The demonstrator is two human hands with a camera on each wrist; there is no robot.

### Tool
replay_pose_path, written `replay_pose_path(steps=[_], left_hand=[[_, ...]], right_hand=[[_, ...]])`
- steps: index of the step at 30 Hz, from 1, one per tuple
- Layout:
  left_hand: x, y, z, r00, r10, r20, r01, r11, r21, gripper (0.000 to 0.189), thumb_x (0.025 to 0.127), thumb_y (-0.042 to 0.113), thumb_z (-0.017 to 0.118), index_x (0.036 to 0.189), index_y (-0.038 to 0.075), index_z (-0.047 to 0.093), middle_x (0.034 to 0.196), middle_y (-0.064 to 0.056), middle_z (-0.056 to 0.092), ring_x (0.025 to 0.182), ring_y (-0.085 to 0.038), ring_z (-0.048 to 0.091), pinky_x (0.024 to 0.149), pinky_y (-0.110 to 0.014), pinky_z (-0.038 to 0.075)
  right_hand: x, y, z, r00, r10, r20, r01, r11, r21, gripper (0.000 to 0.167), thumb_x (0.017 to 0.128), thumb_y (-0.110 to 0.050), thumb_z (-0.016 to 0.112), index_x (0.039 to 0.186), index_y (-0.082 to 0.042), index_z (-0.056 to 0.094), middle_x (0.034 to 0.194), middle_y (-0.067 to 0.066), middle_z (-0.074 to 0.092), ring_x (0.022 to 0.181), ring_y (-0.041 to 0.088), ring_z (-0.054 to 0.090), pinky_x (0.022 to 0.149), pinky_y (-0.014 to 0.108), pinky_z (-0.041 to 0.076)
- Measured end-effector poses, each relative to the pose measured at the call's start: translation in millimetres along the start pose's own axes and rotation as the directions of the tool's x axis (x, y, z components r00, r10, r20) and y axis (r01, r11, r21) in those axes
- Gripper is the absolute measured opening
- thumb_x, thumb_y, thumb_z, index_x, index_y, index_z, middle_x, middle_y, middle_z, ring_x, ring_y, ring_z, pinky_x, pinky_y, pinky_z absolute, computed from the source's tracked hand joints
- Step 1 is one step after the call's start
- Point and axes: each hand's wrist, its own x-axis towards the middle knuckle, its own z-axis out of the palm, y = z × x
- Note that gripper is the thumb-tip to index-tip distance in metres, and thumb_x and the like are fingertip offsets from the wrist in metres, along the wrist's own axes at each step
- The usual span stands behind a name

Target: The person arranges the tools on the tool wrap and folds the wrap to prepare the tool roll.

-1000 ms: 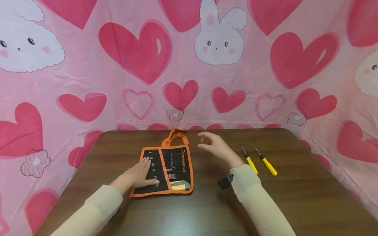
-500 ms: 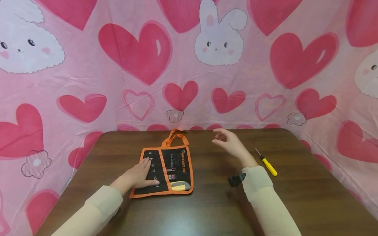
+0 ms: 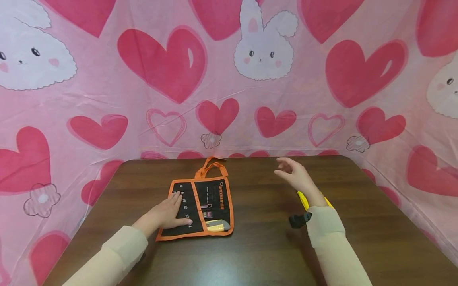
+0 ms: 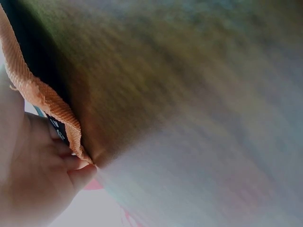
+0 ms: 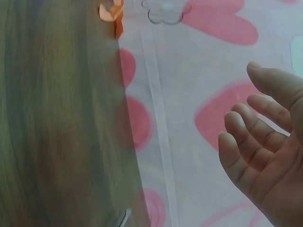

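Observation:
My left hand point(image 3: 166, 212) rests with spread fingers on the left part of a black tool pouch point(image 3: 196, 226) with orange edging. In the left wrist view the pouch's orange trim point(image 4: 47, 99) runs beside that hand. A utility knife point(image 3: 217, 225) with a yellow body sits in a pouch pocket. My right hand point(image 3: 298, 178) is raised above the table, its fingers loosely bent and holding nothing, as the right wrist view also shows. Behind the right wrist lie two screwdrivers, of which parts of the yellow handles point(image 3: 303, 200) show. One metal shaft point(image 5: 125, 217) appears in the right wrist view.
The brown wooden table point(image 3: 257, 254) reaches back to a pink cloth backdrop point(image 3: 222, 87) with hearts and rabbits. Orange straps point(image 3: 211, 169) extend from the pouch toward the far edge. A small black device point(image 3: 299, 219) is at the right wrist.
My right hand has moved to the right, away from the pouch and over toward the screwdrivers, now partly covering both. My left hand and the pouch have stayed in place.

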Motion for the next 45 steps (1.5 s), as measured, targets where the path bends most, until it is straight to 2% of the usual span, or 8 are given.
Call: replay_pose_path(steps=[7, 14, 18, 22, 26, 30, 39, 45], left_hand=[[0.1, -1.1, 1.6, 1.000, 0.005, -0.001, -0.005, 1.000, 0.004, 0.104, 0.074, 0.069, 0.055, 0.137, -0.010, 0.031, 0.143, -0.028, 0.024, 0.131, -0.042, 0.022, 0.101, -0.053, 0.028], [0.1, -1.7, 2.4, 1.000, 0.006, -0.003, -0.006, 1.000, -0.003, 0.105, 0.074, 0.069, 0.055, 0.138, -0.010, 0.030, 0.144, -0.028, 0.024, 0.131, -0.042, 0.022, 0.101, -0.053, 0.028], [-0.3, -1.4, 1.7, 1.000, 0.003, -0.001, -0.003, 1.000, -0.006, 0.104, 0.074, 0.069, 0.055, 0.138, -0.010, 0.030, 0.144, -0.028, 0.024, 0.132, -0.042, 0.021, 0.101, -0.053, 0.028], [-0.5, -0.8, 1.1, 1.000, 0.002, -0.002, -0.002, 1.000, -0.010, 0.104, 0.074, 0.069, 0.055, 0.138, -0.010, 0.030, 0.144, -0.028, 0.024, 0.131, -0.042, 0.022, 0.101, -0.053, 0.027], [-0.5, -0.6, 0.9, 1.000, 0.003, -0.002, -0.003, 1.000, -0.007, 0.104, 0.075, 0.069, 0.055, 0.138, -0.010, 0.030, 0.144, -0.028, 0.024, 0.131, -0.042, 0.022, 0.101, -0.053, 0.027], [-0.4, -0.8, 1.1, 1.000, 0.002, -0.002, -0.002, 1.000, -0.004, 0.104, 0.074, 0.069, 0.055, 0.138, -0.010, 0.030, 0.144, -0.028, 0.024, 0.131, -0.042, 0.022, 0.101, -0.053, 0.027], [-0.1, -1.7, 1.6, 1.000, 0.006, 0.002, -0.006, 1.000, -0.004, 0.104, 0.074, 0.069, 0.054, 0.138, -0.010, 0.030, 0.144, -0.028, 0.024, 0.132, -0.042, 0.021, 0.101, -0.053, 0.027], [0.8, -2.5, 1.9, 1.000, 0.009, -0.002, -0.009, 1.000, -0.005, 0.105, 0.074, 0.070, 0.054, 0.138, -0.010, 0.029, 0.144, -0.028, 0.023, 0.132, -0.042, 0.021, 0.101, -0.053, 0.027]], right_hand=[[-8.8, 16.2, -8.0, 0.997, 0.081, -0.018, -0.080, 0.997, 0.019, 0.049, 0.088, -0.029, 0.064, 0.128, -0.006, 0.049, 0.106, 0.015, 0.056, 0.095, 0.030, 0.052, 0.082, 0.045, 0.047], [-20.6, 30.1, -16.0, 0.985, 0.171, -0.012, -0.170, 0.984, 0.049, 0.055, 0.088, -0.035, 0.061, 0.133, -0.007, 0.044, 0.113, 0.015, 0.051, 0.100, 0.030, 0.048, 0.087, 0.046, 0.045], [-26.1, 38.2, -18.7, 0.985, 0.170, -0.024, -0.169, 0.985, 0.024, 0.053, 0.090, -0.033, 0.060, 0.131, -0.005, 0.045, 0.110, 0.015, 0.052, 0.096, 0.030, 0.050, 0.084, 0.041, 0.048], [-29.2, 47.6, -20.5, 0.990, 0.131, -0.059, -0.133, 0.991, -0.021, 0.047, 0.090, -0.026, 0.062, 0.126, 0.000, 0.048, 0.101, 0.015, 0.055, 0.087, 0.028, 0.052, 0.075, 0.033, 0.051], [-33.3, 55.5, -21.8, 0.989, 0.129, -0.070, -0.132, 0.991, -0.035, 0.044, 0.090, -0.021, 0.062, 0.124, 0.003, 0.049, 0.099, 0.017, 0.056, 0.091, 0.032, 0.052, 0.080, 0.041, 0.050], [-37.8, 62.6, -22.2, 0.985, 0.163, -0.052, -0.166, 0.985, -0.048, 0.045, 0.090, -0.022, 0.061, 0.126, 0.003, 0.048, 0.103, 0.018, 0.055, 0.098, 0.036, 0.051, 0.086, 0.049, 0.045], [-43.9, 73.3, -19.8, 0.980, 0.196, -0.037, -0.198, 0.977, -0.081, 0.048, 0.089, -0.022, 0.063, 0.125, 0.006, 0.047, 0.102, 0.020, 0.056, 0.099, 0.039, 0.053, 0.086, 0.050, 0.045], [-47.8, 77.8, -18.7, 0.966, 0.259, 0.024, -0.255, 0.962, -0.097, 0.053, 0.089, -0.024, 0.063, 0.128, 0.006, 0.044, 0.109, 0.024, 0.054, 0.103, 0.041, 0.050, 0.086, 0.051, 0.044]])
